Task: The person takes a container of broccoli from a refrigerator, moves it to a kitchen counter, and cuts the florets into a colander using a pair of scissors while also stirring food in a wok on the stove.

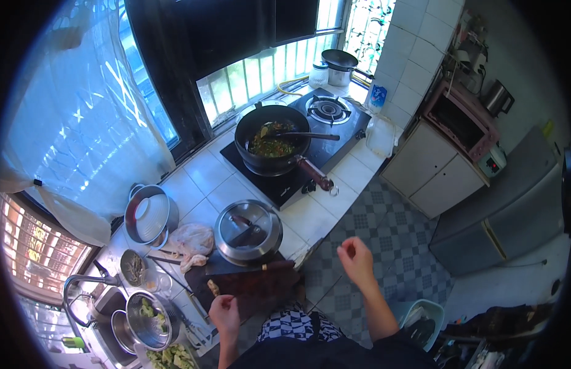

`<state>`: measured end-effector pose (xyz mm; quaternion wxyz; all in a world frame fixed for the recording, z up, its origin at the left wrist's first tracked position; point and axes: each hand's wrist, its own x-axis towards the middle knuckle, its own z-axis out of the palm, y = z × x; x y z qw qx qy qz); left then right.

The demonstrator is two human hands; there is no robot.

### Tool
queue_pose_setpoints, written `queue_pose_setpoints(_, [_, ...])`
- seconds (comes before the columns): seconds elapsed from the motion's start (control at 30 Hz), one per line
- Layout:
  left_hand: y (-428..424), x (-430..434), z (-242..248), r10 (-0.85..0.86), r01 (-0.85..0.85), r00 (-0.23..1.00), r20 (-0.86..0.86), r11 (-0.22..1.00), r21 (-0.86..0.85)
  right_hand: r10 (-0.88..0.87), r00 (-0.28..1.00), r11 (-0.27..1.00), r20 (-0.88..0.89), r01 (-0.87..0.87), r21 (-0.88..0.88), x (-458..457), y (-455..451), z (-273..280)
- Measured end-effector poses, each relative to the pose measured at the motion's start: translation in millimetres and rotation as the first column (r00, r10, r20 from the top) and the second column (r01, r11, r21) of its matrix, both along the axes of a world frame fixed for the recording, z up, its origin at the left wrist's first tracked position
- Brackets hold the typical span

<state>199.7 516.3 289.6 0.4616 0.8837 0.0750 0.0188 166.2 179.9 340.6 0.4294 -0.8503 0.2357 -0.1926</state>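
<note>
My left hand [224, 314] is at the near edge of a dark wooden cutting board [248, 288], its fingers curled. Just beyond its fingertips lies a small tan piece that looks like ginger root [213, 288]. Whether that hand holds anything is hidden. Over the floor to the right of the counter, my right hand [357, 262] is raised with thumb and fingers closed in a loose ring, nothing visible in it. A cleaver [278, 266] with a brown handle lies across the board's far side. Its blade is partly covered by a glass lid [248, 226] with a wide steel rim.
A wok [241, 138] holding chopped food and a ladle [313, 135] sits on the gas stove [294, 193], its handle past the counter edge. A plastic bag [191, 240], a pot [172, 217], a colander [133, 327] and the sink [108, 300] are leftward. A bin [435, 318] stands right.
</note>
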Motion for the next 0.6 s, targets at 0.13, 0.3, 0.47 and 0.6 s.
queue_pose_setpoints(0.13, [-63.7, 35.7, -9.6, -0.118, 0.105, 0.991, -0.062, 0.977, -0.183, -0.019, 0.988, 0.986, 0.155, 0.045, -0.161, 89.7, -61.0, 18.4])
queue_pose_setpoints(0.3, [-120.5, 61.2, 10.1, -0.187, 0.167, 0.977, -0.098, 0.969, -0.184, 0.13, 0.978, 0.692, 0.163, 0.028, -0.721, 212.9, -128.4, 42.7])
queue_pose_setpoints(0.47, [-132.8, 66.2, 15.6, -0.241, 0.238, 0.97, -0.028, 0.968, -0.083, 0.291, 0.904, 0.658, -0.313, -0.427, -0.621, 305.3, -143.3, 38.0])
queue_pose_setpoints(0.6, [-139.7, 66.0, 20.8, -0.139, 0.143, 0.985, -0.107, 0.989, 0.028, 0.435, 0.721, 0.428, -0.539, -0.692, -0.581, 333.9, -140.3, 75.3])
